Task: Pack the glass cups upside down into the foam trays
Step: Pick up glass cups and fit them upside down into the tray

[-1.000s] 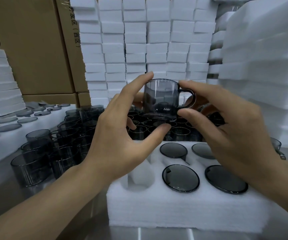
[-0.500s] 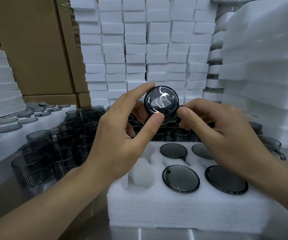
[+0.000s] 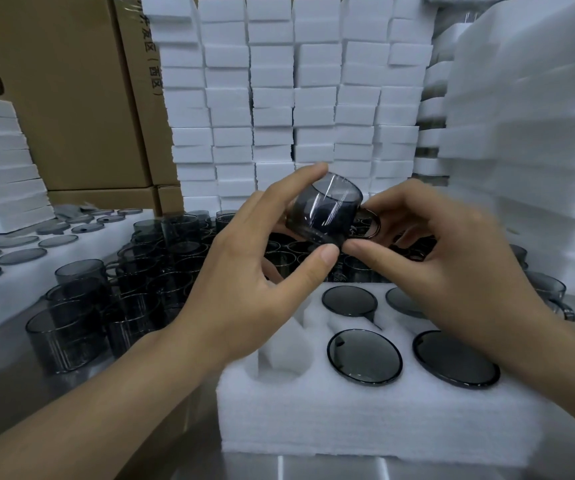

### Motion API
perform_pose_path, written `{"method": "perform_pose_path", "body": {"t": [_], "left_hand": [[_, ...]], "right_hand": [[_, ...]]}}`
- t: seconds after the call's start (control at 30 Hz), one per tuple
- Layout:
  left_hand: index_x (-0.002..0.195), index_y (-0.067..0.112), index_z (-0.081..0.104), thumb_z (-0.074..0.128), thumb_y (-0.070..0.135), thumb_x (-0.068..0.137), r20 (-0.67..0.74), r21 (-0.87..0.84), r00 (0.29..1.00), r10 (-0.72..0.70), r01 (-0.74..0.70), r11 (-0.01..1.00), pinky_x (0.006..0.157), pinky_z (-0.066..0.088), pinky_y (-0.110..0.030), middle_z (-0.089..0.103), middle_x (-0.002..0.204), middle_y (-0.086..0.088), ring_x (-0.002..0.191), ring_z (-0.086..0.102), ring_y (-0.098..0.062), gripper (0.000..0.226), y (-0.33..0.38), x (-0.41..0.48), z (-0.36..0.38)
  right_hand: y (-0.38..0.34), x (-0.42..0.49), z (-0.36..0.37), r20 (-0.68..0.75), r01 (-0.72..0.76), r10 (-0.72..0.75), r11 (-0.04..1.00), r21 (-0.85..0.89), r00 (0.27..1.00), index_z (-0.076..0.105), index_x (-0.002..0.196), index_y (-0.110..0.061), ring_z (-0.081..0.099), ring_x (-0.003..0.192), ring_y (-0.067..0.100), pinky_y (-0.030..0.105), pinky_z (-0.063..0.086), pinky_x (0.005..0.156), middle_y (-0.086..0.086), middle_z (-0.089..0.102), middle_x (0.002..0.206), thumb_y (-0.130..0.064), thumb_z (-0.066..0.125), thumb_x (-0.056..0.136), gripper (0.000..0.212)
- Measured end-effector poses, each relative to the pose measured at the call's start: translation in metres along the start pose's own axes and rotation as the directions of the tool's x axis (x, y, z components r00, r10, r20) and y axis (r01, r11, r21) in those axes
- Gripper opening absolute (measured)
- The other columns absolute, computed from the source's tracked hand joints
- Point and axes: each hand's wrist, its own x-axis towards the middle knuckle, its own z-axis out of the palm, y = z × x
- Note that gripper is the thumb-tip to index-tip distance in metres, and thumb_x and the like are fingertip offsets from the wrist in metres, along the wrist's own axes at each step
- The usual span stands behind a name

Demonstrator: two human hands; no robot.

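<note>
Stacked foam blocks (image 3: 313, 98) wall us in, loose cups (image 3: 82, 306) crowding behind our tray (image 3: 348, 417); our left hand (image 3: 244, 296) and right hand (image 3: 452, 271) pinch one cup (image 3: 324, 213), tilted bottom-up.

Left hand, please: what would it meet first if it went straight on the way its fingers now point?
Probably the right hand. The left hand points forward and rightward with the glass cup in its grip, and the right fingertips sit just beyond its thumb; depth is unclear.

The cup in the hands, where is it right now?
In the head view the glass cup is mid-frame, held aloft between the left hand and right hand, over the loose cups behind the foam tray.
</note>
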Motion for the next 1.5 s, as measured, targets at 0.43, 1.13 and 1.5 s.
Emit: {"method": "perform_pose_path", "body": {"t": [0.43, 1.13, 1.5], "left_hand": [[0.145, 0.055, 0.052, 0.057, 0.063, 0.100, 0.076, -0.031, 0.991, -0.110, 0.113, 0.993, 0.069, 0.056, -0.055, 0.073, 0.111, 0.002, 0.088, 0.069, -0.045, 0.045, -0.010, 0.000, 0.001], [0.144, 0.040, 0.063, 0.063, 0.035, 0.102, 0.201, 0.003, 0.973, -0.115, 0.117, 0.993, 0.070, 0.060, -0.034, 0.073, 0.126, 0.020, 0.114, 0.071, -0.013, 0.042, 0.004, 0.000, -0.001], [0.110, 0.027, 0.078, 0.074, 0.056, 0.088, 0.274, -0.205, 0.944, -0.181, 0.242, 0.948, 0.070, 0.050, -0.011, 0.082, 0.098, 0.008, 0.096, 0.078, -0.010, 0.037, 0.004, 0.000, 0.003]], "right_hand": [[0.003, 0.000, -0.003, 0.156, 0.160, -0.133, 0.972, -0.174, 0.979, 0.060, 0.136, -0.036, 0.063, 0.107, 0.005, 0.014, 0.047, 0.089, -0.022, 0.061, 0.110, -0.056, 0.075, 0.089, 0.053], [-0.001, 0.000, -0.002, 0.020, 0.154, -0.153, 0.968, -0.198, 0.988, 0.066, 0.117, -0.020, 0.052, 0.113, 0.013, 0.020, 0.038, 0.101, -0.012, 0.059, 0.117, -0.041, 0.081, 0.080, 0.045], [-0.006, 0.000, 0.000, 0.297, 0.188, -0.159, 0.980, -0.071, 0.941, 0.068, 0.136, -0.029, 0.059, 0.123, 0.009, 0.026, 0.043, 0.107, -0.016, 0.066, 0.125, -0.041, 0.085, 0.079, 0.061]]}}
